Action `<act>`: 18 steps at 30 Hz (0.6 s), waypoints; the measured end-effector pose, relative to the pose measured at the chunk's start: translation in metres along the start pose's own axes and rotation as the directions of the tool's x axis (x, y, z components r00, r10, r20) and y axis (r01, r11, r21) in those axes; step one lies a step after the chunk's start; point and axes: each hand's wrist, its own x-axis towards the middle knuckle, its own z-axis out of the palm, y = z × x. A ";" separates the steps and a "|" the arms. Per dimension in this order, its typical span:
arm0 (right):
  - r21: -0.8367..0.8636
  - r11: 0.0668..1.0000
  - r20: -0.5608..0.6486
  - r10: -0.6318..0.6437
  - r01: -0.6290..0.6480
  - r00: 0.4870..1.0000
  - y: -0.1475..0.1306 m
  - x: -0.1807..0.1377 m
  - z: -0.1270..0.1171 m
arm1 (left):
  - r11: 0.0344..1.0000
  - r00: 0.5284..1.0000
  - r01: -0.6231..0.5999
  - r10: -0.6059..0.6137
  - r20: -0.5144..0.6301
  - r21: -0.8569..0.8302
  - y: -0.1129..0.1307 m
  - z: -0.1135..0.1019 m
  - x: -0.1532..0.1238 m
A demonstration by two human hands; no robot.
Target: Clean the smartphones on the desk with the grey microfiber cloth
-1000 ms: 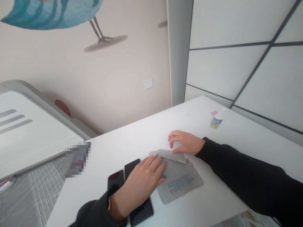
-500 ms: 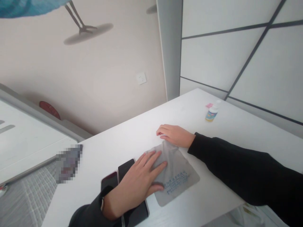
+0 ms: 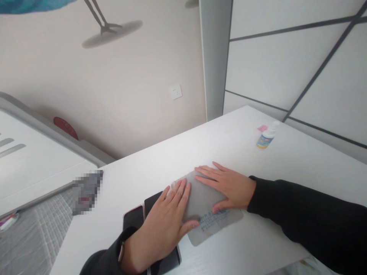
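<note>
Both hands lie open and flat, fingers spread, not gripping: the left hand [image 3: 159, 225] at eight o'clock and the right hand [image 3: 229, 189] at two o'clock on a folded grey cleaning cloth [image 3: 200, 202]. It rests on the white bench [image 3: 229, 147], just beside black phones [image 3: 133, 217]. Even, flat pressure keeps the fold smooth.

The cloth [image 3: 213, 225] lies on the white table [image 3: 243, 152], under the left hand [image 3: 160, 225] and the right hand [image 3: 229, 189], with two phones [image 3: 133, 217] just left of it and a small bottle [image 3: 265, 136] beyond it, to the right.
</note>
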 end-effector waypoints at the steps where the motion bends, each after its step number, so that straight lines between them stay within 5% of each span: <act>1: -0.008 1.000 0.011 0.015 -0.015 1.000 -0.002 -0.001 -0.001 | 1.000 1.000 0.007 -0.007 0.013 0.014 0.002 -0.001 0.000; 9: 0.006 1.000 -0.017 0.013 -0.013 1.000 -0.001 -0.003 0.003 | 0.998 0.999 0.027 -0.025 -0.024 0.055 -0.003 0.000 -0.003; 13: 0.002 1.000 -0.300 -0.029 0.031 0.954 -0.002 -0.010 -0.012 | 0.997 0.975 0.016 0.000 -0.223 0.073 -0.009 0.017 -0.010; 15: -0.029 0.999 -0.612 -0.006 -0.014 0.791 -0.003 -0.018 -0.023 | 0.997 0.938 0.012 0.015 -0.346 0.077 -0.016 0.033 -0.014; 18: -0.044 0.975 -0.944 0.030 -0.216 0.327 0.006 -0.035 -0.037 | 0.998 0.871 0.038 -0.007 -0.492 0.054 -0.036 0.064 -0.023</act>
